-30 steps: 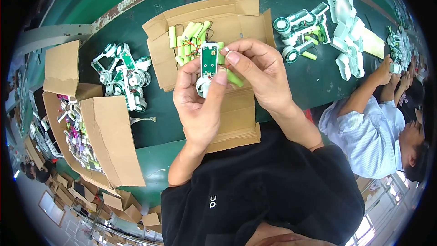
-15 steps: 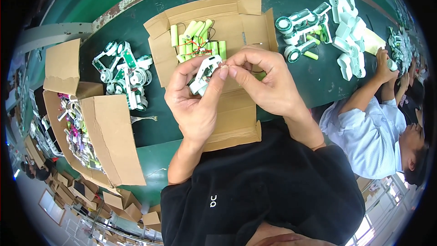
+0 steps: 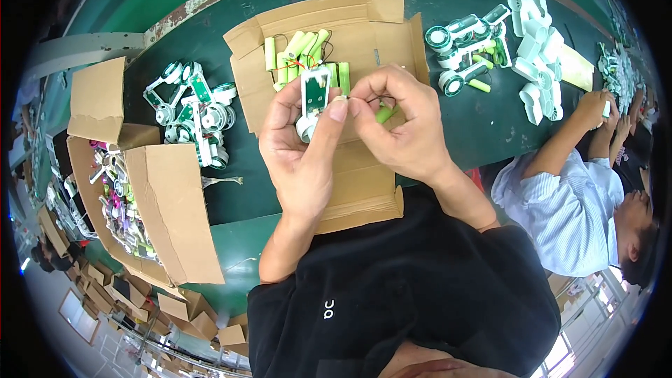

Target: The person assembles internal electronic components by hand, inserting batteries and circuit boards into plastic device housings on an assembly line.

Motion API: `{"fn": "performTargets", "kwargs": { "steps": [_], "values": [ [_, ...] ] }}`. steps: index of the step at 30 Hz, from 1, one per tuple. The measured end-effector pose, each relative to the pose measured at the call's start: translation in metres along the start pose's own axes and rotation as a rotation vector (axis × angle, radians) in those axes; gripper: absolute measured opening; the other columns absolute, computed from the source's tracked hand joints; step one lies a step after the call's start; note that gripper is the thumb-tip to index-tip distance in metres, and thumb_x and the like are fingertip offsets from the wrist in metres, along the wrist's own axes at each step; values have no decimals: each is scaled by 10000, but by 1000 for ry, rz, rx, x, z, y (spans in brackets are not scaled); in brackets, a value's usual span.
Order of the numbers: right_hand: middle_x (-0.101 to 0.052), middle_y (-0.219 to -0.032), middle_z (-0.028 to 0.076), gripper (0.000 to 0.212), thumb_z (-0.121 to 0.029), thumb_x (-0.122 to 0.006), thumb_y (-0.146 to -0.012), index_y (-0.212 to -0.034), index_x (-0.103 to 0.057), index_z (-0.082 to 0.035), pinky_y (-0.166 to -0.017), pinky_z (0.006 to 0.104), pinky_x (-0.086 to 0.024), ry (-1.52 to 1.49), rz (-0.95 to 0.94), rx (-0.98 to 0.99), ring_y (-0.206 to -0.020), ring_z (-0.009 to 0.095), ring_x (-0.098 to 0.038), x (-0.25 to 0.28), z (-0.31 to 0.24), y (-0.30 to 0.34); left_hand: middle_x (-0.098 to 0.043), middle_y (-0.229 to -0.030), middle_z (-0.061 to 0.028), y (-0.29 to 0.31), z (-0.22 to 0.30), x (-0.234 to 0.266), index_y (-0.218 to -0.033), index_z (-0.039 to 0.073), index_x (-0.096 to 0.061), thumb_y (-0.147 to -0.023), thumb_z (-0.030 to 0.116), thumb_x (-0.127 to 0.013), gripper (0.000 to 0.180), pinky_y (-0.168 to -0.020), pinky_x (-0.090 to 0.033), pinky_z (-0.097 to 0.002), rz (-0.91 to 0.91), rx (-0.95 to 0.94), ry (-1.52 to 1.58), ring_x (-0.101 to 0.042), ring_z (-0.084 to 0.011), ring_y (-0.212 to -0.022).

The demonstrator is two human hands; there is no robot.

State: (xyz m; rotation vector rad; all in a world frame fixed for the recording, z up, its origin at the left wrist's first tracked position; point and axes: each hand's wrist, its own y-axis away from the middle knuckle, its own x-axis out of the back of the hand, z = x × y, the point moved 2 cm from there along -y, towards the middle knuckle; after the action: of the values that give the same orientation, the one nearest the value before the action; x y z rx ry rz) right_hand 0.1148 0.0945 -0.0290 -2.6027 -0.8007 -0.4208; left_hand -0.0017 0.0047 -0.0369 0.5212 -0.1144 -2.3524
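My left hand [image 3: 297,157] is closed around a white plastic housing [image 3: 306,128] with a green circuit board [image 3: 316,92] in it, the board now facing up. Beside it my right hand [image 3: 406,126] pinches with thumb and forefinger, close to my left thumb tip. A thin dark wire appears to run from that pinch to a green battery [image 3: 385,113] showing in the curl of the right hand. What sits right at the fingertips is too small to tell. Behind the hands, several green batteries [image 3: 302,45] with red and black wires lie on flattened cardboard [image 3: 357,17].
To the left are white housings with green boards [image 3: 196,108] and a carton [image 3: 171,203] of mixed parts. White-and-green assemblies [image 3: 462,45] and pale plastic shells [image 3: 537,56] lie to the right, where a co-worker in a striped shirt [image 3: 570,210] handles a part.
My left hand has turned the housing, so its circuit board now faces up. The right hand stays in its pinch beside it, and the green battery in its curl has shifted slightly left.
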Motion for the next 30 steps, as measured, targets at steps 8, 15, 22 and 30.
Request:
{"fn": "performTargets", "kwargs": {
  "steps": [8, 15, 22, 30],
  "values": [
    [-688, -842, 68, 87, -11, -715, -898, -937, -641, 13, -643, 256, -555, -247, -7, -163, -730, 129, -698, 8, -3, -3, -687, -1115, -96, 7, -2, 1, -1260, -75, -643, -1008, -2, -646, 262, -818, -561, -267, -46, -119, -174, -705, -158, -976],
    [-634, -851, -4, 78, -5, -692, -922, -976, -635, -6, -674, 221, -452, -236, -21, -115, -753, 43, -540, 2, -7, -2, -679, -1080, -98, 12, -1, 1, -1206, -73, -662, -976, -32, -675, 234, -715, -536, -228, -28, -198, -347, -704, -120, -902],
    [-658, -864, 22, 113, -5, -717, -909, -982, -632, 5, -629, 217, -470, -295, -6, -180, -722, 51, -577, 1, -8, -1, -669, -1038, -76, 11, -5, -1, -1244, -66, -676, -971, -38, -675, 275, -658, -500, -198, -19, -271, -354, -656, -72, -828],
    [-680, -837, 49, 138, -26, -745, -888, -957, -635, 19, -615, 234, -508, -395, -24, -238, -706, 70, -614, -2, -9, -2, -666, -959, -72, 10, -6, 2, -1241, -40, -701, -939, -47, -702, 303, -627, -486, -216, -3, -357, -415, -630, -75, -770]
  ]
}}
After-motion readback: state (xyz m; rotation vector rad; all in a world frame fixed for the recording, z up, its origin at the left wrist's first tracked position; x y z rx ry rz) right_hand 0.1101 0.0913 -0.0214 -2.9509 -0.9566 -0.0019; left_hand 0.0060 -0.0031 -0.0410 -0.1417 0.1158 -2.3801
